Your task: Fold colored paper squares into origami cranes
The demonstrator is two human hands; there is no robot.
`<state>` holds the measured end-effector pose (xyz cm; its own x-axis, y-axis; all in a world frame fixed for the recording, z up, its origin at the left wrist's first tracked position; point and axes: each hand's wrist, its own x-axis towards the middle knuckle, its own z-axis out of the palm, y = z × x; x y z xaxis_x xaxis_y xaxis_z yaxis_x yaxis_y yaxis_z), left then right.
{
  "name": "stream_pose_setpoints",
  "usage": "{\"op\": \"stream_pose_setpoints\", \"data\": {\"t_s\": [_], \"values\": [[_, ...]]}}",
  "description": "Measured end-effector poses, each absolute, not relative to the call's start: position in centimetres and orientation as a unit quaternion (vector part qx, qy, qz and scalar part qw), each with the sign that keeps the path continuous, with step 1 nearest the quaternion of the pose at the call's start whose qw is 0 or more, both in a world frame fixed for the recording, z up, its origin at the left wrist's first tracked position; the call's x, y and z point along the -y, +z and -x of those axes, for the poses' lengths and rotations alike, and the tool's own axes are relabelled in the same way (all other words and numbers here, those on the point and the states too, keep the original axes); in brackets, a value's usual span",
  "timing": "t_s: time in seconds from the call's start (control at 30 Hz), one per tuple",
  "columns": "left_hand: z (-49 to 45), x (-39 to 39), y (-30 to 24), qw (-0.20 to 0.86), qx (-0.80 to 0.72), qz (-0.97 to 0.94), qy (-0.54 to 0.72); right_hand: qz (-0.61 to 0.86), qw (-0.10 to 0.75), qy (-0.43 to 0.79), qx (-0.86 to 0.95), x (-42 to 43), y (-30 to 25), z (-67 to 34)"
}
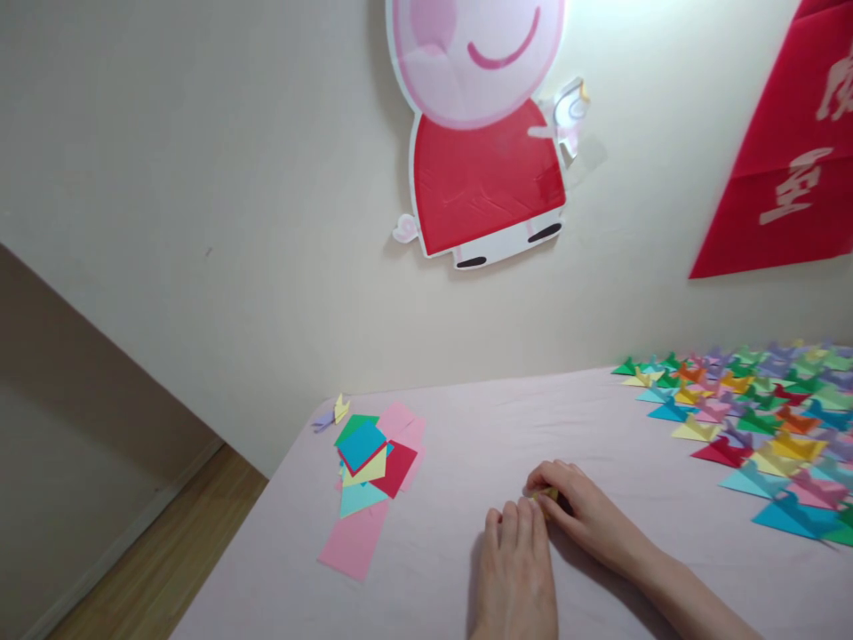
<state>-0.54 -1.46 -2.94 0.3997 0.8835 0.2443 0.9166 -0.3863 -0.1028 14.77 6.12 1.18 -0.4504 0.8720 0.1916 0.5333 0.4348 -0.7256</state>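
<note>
Right hand (578, 503) in a pinch grip on yellow paper (553, 493), left hand (517, 556) alongside, grip unclear

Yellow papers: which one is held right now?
The small yellow piece in the right hand, beside the left hand. The others are untouched: the flat yellow sheet in the paper pile and the yellow folded shapes.
</note>
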Motion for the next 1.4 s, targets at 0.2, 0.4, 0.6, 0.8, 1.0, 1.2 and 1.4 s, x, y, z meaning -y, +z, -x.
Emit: {"op": "stream_pose_setpoints", "data": {"t_s": [0.2,0.4,0.6,0.8,1.0,1.2,1.4], "values": [[-0.8,1.6,-3.0,0.064,0.551,0.831,-0.052,0.444,0.288,0.286,0.798,-6.1,0.9,-14.9],[-0.9,1.7,-2.6,0.053,0.556,0.828,-0.058,0.477,0.3,0.26,0.784,-6.2,0.7,-15.2],[-0.7,1.9,-3.1,0.065,0.553,0.828,-0.068,0.478,0.317,0.259,0.777,-6.1,0.1,-15.3],[-1.0,1.9,-2.7,0.054,0.562,0.822,-0.074,0.483,0.306,0.245,0.783,-6.1,0.3,-15.3],[-1.3,1.8,-2.4,0.051,0.564,0.822,-0.066,0.503,0.261,0.149,0.811,-6.2,0.8,-15.1],[-1.0,1.8,-2.4,0.069,0.552,0.828,-0.072,0.509,0.245,0.147,0.812,-6.2,0.4,-15.2],[-1.1,1.7,-1.0,0.056,0.557,0.827,-0.046,0.516,0.231,0.112,0.817,-6.2,0.2,-15.0]]}}
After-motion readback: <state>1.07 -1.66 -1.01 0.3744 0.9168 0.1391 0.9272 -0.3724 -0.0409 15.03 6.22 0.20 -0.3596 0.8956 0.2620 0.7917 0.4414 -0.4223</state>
